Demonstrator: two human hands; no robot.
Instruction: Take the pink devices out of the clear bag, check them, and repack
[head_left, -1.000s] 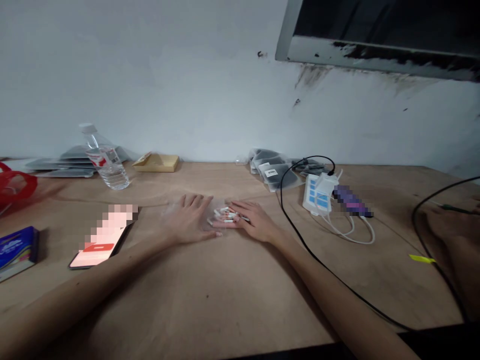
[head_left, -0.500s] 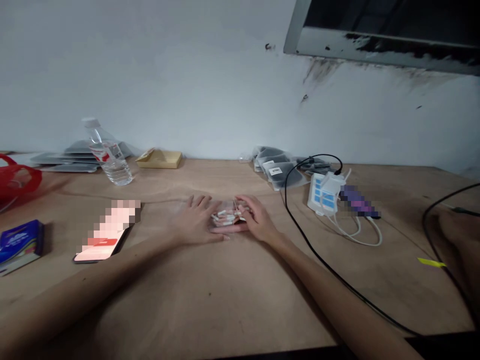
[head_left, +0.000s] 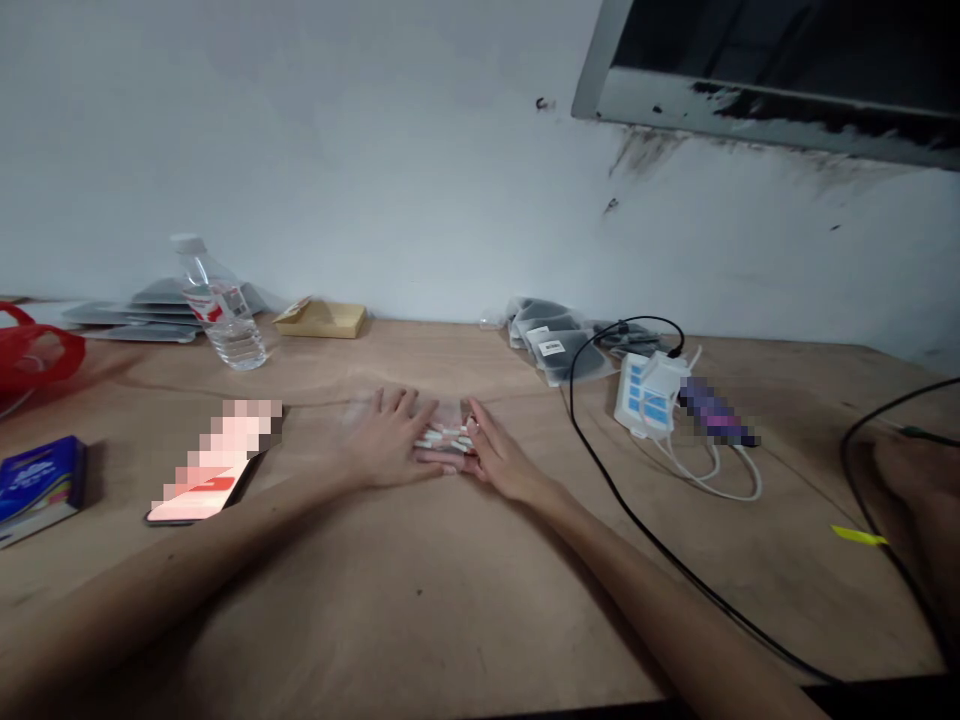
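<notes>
A clear plastic bag (head_left: pixel 448 418) holding several small white pieces (head_left: pixel 442 437) lies on the wooden table (head_left: pixel 420 590) in the middle. My left hand (head_left: pixel 386 440) lies flat on the bag's left side, fingers stretched out. My right hand (head_left: pixel 495 455) is at the bag's right side, its fingers curled against the white pieces; the fingertips are partly hidden by the bag.
A phone (head_left: pixel 214 470) lies left of my hands, a blue box (head_left: pixel 37 485) at the far left. A water bottle (head_left: pixel 217 305), a tan box (head_left: pixel 322 320) and dark packets (head_left: pixel 555 340) stand by the wall. A white power strip (head_left: pixel 649 395) and black cable (head_left: pixel 637 520) lie to the right.
My right hand has slid left and closer to the left hand, pushing the white pieces together in the bag. The view has shifted slightly.
</notes>
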